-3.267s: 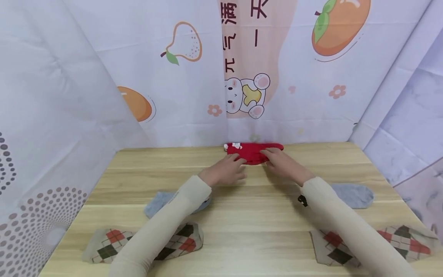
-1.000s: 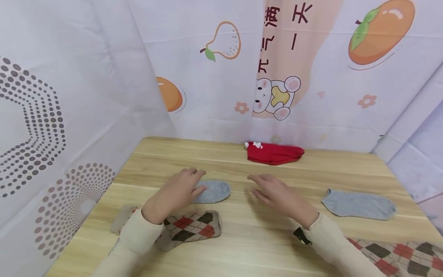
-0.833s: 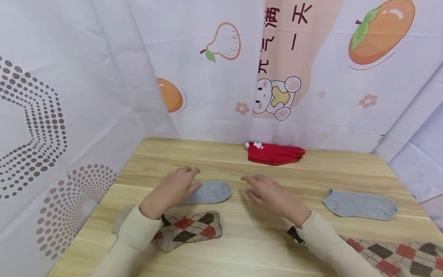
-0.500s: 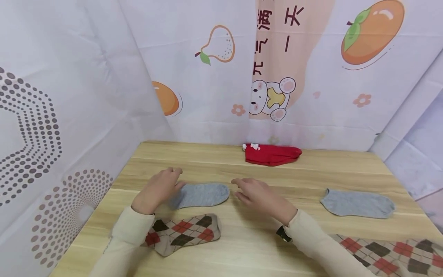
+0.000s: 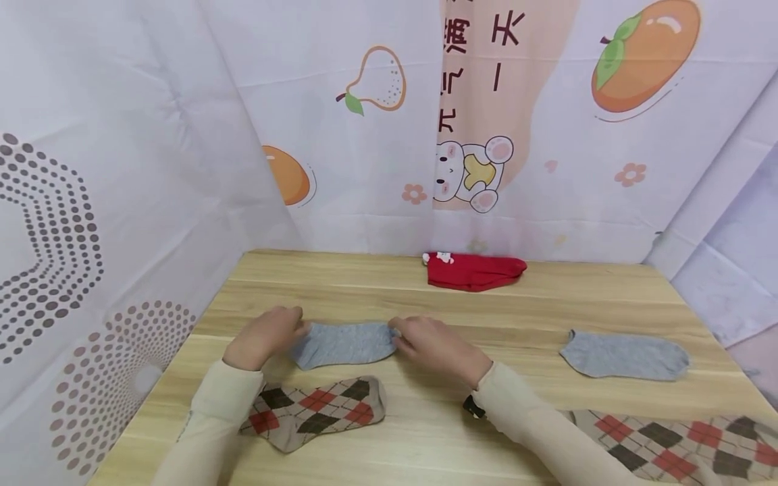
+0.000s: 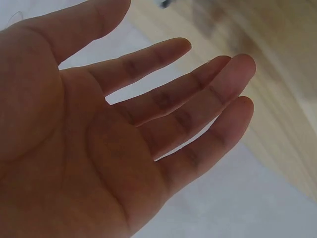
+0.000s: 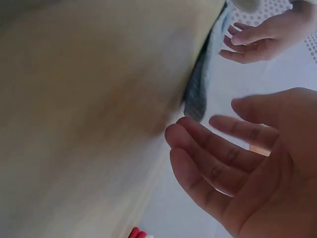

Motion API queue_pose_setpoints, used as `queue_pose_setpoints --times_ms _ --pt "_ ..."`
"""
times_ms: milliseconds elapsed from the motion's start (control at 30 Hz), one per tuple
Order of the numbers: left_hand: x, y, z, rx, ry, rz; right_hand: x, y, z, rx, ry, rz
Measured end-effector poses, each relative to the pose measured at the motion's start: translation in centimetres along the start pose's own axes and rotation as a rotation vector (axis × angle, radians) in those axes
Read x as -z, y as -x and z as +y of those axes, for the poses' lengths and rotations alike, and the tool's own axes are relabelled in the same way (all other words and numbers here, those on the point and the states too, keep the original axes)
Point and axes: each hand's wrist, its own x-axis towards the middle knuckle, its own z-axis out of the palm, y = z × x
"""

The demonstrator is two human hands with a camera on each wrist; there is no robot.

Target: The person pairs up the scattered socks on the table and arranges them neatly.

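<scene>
A light grey ankle sock [image 5: 346, 343] lies flat across the left half of the table. My left hand [image 5: 265, 336] is at its cuff end, and my right hand [image 5: 434, 345] is at its toe end, fingertips right at the fabric. The left wrist view shows that left hand [image 6: 148, 114] with loosely extended fingers and spread thumb. In the right wrist view, the right hand [image 7: 233, 153] has gently bent fingers and a thumb held apart, just short of the sock's toe. Nearer to me lies a beige argyle sock [image 5: 319, 408], partly hidden by the left sleeve.
Against the back curtain [image 5: 340, 223] lies a red sock [image 5: 474, 271] with a white figure. Farther right are another grey sock [image 5: 626, 356] and another argyle sock [image 5: 675, 442], the latter partly under the right sleeve. A dark band [image 5: 473, 406] shows at the right wrist.
Both hands have left the red sock at the back and come toward the left grey sock. Lately the left hand slid left to its cuff, the right hand left to its toe.
</scene>
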Motion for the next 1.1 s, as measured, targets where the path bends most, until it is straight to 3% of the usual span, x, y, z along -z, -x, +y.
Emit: queue_pose_setpoints --times_ms 267,667,967,1100 --pt "-1.3 -0.8 -1.1 -0.016 0.009 0.007 -0.4 0.2 -0.1 0.042 0.068 -0.008" --pt "-2.1 -1.0 0.0 -0.073 0.027 0.043 -0.5 0.4 -0.2 -0.002 0.027 -0.042" --pt "-1.8 -1.3 0.0 -0.187 0.048 0.143 -0.1 0.3 -0.3 -0.002 0.014 0.108" --pt "-1.9 -1.4 0.0 -0.207 0.067 0.152 -0.1 0.3 -0.2 0.015 0.045 0.123"
